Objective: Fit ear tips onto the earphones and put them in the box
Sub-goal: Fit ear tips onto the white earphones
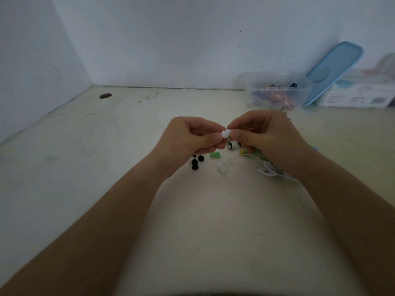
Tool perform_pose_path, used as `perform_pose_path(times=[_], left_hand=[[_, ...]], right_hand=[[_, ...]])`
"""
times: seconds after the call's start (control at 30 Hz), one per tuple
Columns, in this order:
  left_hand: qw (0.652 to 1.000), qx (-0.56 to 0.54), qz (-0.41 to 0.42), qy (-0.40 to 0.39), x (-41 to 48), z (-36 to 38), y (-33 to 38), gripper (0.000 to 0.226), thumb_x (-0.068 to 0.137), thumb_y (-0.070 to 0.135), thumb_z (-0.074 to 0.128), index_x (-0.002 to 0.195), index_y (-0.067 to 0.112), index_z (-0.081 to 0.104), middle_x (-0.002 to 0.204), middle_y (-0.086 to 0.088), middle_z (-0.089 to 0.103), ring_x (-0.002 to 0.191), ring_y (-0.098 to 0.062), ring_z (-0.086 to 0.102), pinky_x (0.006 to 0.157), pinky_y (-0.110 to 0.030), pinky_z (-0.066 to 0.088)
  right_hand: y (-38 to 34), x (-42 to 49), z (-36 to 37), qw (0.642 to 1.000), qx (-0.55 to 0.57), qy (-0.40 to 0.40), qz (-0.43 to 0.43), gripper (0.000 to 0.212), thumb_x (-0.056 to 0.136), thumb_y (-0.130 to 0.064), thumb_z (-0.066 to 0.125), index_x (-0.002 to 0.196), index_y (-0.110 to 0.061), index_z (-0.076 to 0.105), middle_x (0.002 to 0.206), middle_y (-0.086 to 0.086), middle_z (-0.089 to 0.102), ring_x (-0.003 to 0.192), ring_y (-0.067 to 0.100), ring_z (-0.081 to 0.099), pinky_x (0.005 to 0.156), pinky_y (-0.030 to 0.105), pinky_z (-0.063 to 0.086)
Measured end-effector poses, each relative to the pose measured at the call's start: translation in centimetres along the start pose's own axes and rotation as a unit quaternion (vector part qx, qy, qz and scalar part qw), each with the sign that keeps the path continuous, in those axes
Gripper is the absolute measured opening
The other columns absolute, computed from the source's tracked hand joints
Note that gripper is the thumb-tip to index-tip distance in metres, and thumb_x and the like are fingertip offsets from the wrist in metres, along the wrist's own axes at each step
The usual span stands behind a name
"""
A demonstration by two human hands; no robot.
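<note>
Left hand (192,138): thumb and forefinger pinch a white ear tip (224,133), other fingers curled under. Right hand (264,135): fingertips pressed together against the tip from the opposite side, pinching something small. That piece is hidden by the fingers, presumably an earphone bud. Both hands are raised above the middle of the desk (85,167).

Loose parts on the desk below the hands:
- black ear tips (195,164), a small cluster under the left hand
- green ear tip (214,155), just beside them
- white earphone (222,168) lying free, its white cable (265,168) bunched under the right wrist

Clear box (277,90) stands at the far edge of the desk toward the right corner, well apart from the hands. It is open, with some coiled cables already inside. Blue lid (333,71) leans behind it against the wall.

Handling judgement: the tip looks soft, very light and probably squashy silicone. It should deform readily and slip if squeezed on its dome. Better hold is at the skirt rim, leaving the bore open to stretch over the nozzle. The bud is likely stiff, so grip its body and not the cable joint. The cable is limp and may snag or drag loose tips when lifted toward the box.
</note>
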State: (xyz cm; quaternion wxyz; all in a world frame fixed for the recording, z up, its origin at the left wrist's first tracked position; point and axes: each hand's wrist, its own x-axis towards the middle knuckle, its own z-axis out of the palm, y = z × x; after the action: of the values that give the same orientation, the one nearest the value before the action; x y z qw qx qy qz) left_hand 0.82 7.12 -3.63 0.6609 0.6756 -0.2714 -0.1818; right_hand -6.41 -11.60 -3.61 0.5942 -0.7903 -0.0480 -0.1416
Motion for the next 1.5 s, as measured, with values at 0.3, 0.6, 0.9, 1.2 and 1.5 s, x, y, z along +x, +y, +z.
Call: perform_pose_path(times=[0.3, 0.6, 0.9, 1.2, 1.5], left_hand=[[1.000, -0.005, 0.002, 0.005, 0.0, 0.1, -0.1, 0.027, 0.068, 0.023, 0.077, 0.092, 0.011, 0.075, 0.084, -0.012, 0.077, 0.079, -0.021, 0.075, 0.067, -0.022, 0.056], [1.000, -0.022, 0.006, -0.012, 0.0, 0.1, -0.1, 0.025, 0.070, 0.021, 0.076, 0.093, 0.010, 0.075, 0.083, -0.011, 0.076, 0.077, -0.020, 0.074, 0.065, -0.021, 0.055], [1.000, 0.002, 0.012, -0.009, 0.0, 0.0, 0.0, 0.018, 0.081, 0.013, 0.074, 0.099, 0.010, 0.073, 0.087, -0.008, 0.076, 0.079, -0.021, 0.074, 0.067, -0.023, 0.056], [0.996, 0.057, 0.058, -0.039, -0.2, 0.4, 0.7, 0.028, 0.088, 0.003, 0.070, 0.114, 0.014, 0.069, 0.105, -0.001, 0.076, 0.089, -0.020, 0.074, 0.073, -0.027, 0.058], [0.918, 0.368, 0.140, -0.043, 0.1, 2.0, -1.4, 0.023, 0.073, 0.020, 0.083, 0.092, 0.032, 0.076, 0.090, 0.012, 0.069, 0.080, -0.004, 0.064, 0.071, -0.019, 0.048]], right_hand=[[-0.3, -0.1, 0.2, 0.999, -0.041, 0.006, -0.023, 0.026, 0.074, -0.031, 0.077, 0.090, -0.011, 0.075, 0.070, 0.002, 0.073, 0.058, 0.009, 0.062, 0.056, 0.022, 0.053], [-0.2, -0.1, -0.2, 0.999, 0.028, -0.032, 0.019, 0.009, 0.085, -0.011, 0.072, 0.094, -0.009, 0.074, 0.068, -0.002, 0.071, 0.058, 0.009, 0.059, 0.055, 0.020, 0.049], [-0.2, -0.1, -0.1, 0.999, 0.024, -0.008, 0.019, 0.017, 0.082, -0.017, 0.074, 0.097, -0.009, 0.074, 0.074, 0.003, 0.074, 0.060, 0.013, 0.060, 0.056, 0.022, 0.052], [-0.4, 0.1, -0.5, 0.998, -0.038, 0.038, 0.018, 0.012, 0.081, -0.016, 0.079, 0.086, -0.009, 0.070, 0.073, 0.002, 0.075, 0.055, 0.008, 0.065, 0.052, 0.017, 0.049], [-2.6, -0.2, -3.9, 0.948, -0.292, -0.105, 0.074, 0.011, 0.082, -0.015, 0.079, 0.089, -0.022, 0.076, 0.073, -0.006, 0.073, 0.060, -0.002, 0.061, 0.061, 0.011, 0.047]])
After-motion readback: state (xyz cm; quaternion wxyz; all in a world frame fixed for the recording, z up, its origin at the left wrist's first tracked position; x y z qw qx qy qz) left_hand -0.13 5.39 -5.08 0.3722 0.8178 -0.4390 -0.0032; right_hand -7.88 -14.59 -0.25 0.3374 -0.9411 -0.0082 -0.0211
